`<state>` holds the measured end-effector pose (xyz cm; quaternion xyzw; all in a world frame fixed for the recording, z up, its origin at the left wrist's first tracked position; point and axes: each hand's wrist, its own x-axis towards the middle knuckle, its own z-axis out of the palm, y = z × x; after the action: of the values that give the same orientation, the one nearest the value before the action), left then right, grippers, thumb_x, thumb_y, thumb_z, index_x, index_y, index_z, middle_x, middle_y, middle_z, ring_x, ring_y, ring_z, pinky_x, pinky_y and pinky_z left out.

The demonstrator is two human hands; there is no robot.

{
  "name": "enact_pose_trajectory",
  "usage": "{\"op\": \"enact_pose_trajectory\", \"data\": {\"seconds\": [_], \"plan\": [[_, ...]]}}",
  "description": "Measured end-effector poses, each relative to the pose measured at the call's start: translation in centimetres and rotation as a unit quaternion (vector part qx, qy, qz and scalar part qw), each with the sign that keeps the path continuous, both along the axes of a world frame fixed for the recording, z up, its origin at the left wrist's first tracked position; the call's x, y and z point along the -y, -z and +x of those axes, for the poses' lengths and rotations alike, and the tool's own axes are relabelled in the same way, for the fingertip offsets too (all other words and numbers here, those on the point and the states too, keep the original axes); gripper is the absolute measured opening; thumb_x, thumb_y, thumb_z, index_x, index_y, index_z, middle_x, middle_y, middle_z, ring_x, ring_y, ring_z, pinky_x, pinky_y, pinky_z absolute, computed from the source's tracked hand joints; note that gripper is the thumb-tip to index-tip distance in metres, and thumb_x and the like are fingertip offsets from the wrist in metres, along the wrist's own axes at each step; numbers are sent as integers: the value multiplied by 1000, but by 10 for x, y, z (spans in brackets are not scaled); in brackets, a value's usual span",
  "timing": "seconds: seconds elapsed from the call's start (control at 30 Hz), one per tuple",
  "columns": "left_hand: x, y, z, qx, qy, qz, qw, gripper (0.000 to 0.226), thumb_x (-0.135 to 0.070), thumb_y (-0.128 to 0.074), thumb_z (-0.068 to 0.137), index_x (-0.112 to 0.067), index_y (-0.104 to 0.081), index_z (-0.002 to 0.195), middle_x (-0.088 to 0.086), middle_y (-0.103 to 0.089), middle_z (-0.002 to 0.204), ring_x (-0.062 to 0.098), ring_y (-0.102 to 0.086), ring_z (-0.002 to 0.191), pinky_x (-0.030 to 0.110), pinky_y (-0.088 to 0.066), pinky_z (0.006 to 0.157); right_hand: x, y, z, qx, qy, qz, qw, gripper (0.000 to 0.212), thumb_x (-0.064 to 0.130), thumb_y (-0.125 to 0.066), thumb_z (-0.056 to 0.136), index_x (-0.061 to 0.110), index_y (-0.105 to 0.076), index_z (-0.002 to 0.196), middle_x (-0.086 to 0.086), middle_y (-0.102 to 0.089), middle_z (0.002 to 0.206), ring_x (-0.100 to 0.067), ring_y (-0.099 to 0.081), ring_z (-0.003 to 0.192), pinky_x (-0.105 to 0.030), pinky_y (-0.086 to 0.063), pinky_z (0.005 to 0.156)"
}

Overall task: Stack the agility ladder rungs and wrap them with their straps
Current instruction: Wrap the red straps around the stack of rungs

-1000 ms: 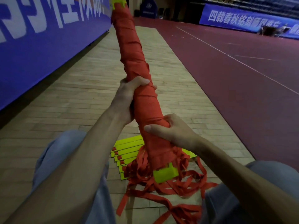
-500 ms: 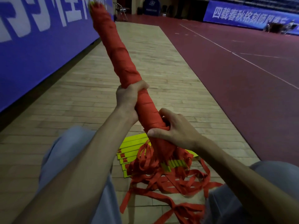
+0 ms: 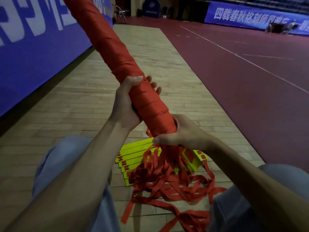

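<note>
Over wooden floor (image 3: 75,106), wrapped bundle (image 3: 115,51), tilted up-left

Tangled straps (image 3: 168,185) and yellow rungs (image 3: 133,149) are cluttering the space between your knees (image 3: 70,148); open floor (image 3: 75,101) is stretching ahead, a blue banner (image 3: 33,56) walling your left.

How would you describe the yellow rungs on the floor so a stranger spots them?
Find the pale wooden floor strip between the blue banner wall and the dark red court. At its near end, between the person's knees, lie the yellow rungs: flat slats half under loose red straps, the only bright yellow there.
</note>
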<state>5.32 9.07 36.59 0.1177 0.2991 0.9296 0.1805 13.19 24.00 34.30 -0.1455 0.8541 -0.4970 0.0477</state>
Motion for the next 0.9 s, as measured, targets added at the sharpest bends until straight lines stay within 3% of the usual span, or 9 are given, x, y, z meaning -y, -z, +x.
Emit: {"op": "enact_pose_trajectory", "data": {"seconds": [0.1, 0.17, 0.23, 0.37, 0.43, 0.53, 0.7, 0.8, 0.9], "plan": [[-9, 1, 0, 18, -116, -189, 975, 27, -20, -71, 86, -3, -61, 103, 17, -69, 99, 31, -69, 85, 39, -58, 82, 1, 6, -2, -42, 79, 54, 995, 61, 53, -83, 53, 18, -67, 100, -5, -75, 91, -22, -72, 82, -47, -58, 77], [-17, 4, 0, 15, -197, -249, 948, 50, -15, -80, 79, 4, -57, 118, 26, -68, 113, 40, -68, 99, 50, -58, 87, 1, 9, -3, -40, 105, 81, 990, 69, 60, -82, 49, 19, -64, 102, -3, -75, 91, -22, -72, 83, -46, -57, 77], [-17, 6, 3, 10, -228, -265, 937, 51, -17, -86, 72, 5, -62, 111, 25, -69, 102, 39, -70, 92, 49, -58, 82, 5, 12, -3, -36, 82, 100, 991, 68, 66, -77, 51, 22, -62, 100, -1, -73, 89, -19, -70, 80, -44, -57, 75], [-4, 1, 3, 67, -222, -220, 948, 43, -8, -83, 72, 2, -62, 108, 18, -63, 84, 28, -63, 68, 38, -57, 65, 10, 8, 2, -51, 44, 64, 996, 67, 69, -63, 64, 16, -61, 105, -10, -70, 94, -27, -66, 85, -49, -54, 78], [0, -5, 2, 75, -157, -170, 970, 15, -6, -71, 80, -6, -60, 90, 13, -61, 70, 23, -58, 56, 30, -55, 58, 7, 1, 4, -33, 20, -2, 999, 73, 66, -63, 69, 10, -60, 114, -15, -68, 104, -31, -66, 93, -51, -53, 85], [6, -6, 2, 34, -53, -46, 997, 2, -14, -56, 82, -13, -55, 80, 4, -57, 65, 16, -56, 58, 24, -51, 60, 1, -7, 5, 76, -80, -115, 987, 92, 72, -72, 64, 3, -55, 122, -14, -68, 105, -24, -67, 92, -36, -56, 81], [8, 0, 2, -32, 5, 75, 997, 36, -13, -41, 87, -14, -74, 71, -2, -64, 75, 8, -63, 65, 20, -51, 71, 0, -8, 5, 181, -136, -137, 964, 84, 35, -83, 60, -10, -49, 123, -14, -65, 91, -20, -67, 78, -26, -56, 68], [4, -3, -1, -44, -24, -20, 999, 26, -20, -52, 83, -14, -76, 76, 1, -70, 82, 13, -69, 79, 29, -55, 86, 4, -4, 4, 96, -54, -48, 993, 52, 31, -80, 65, 5, -60, 106, -1, -65, 85, -15, -66, 76, -25, -55, 67], [-2, -5, -6, -20, -130, -191, 973, 37, -24, -71, 79, -8, -62, 110, 12, -71, 98, 25, -71, 85, 32, -56, 72, 1, 5, 0, 27, 42, 13, 999, 49, 31, -86, 69, 18, -59, 107, -5, -70, 95, -23, -69, 82, -44, -59, 77]]}}
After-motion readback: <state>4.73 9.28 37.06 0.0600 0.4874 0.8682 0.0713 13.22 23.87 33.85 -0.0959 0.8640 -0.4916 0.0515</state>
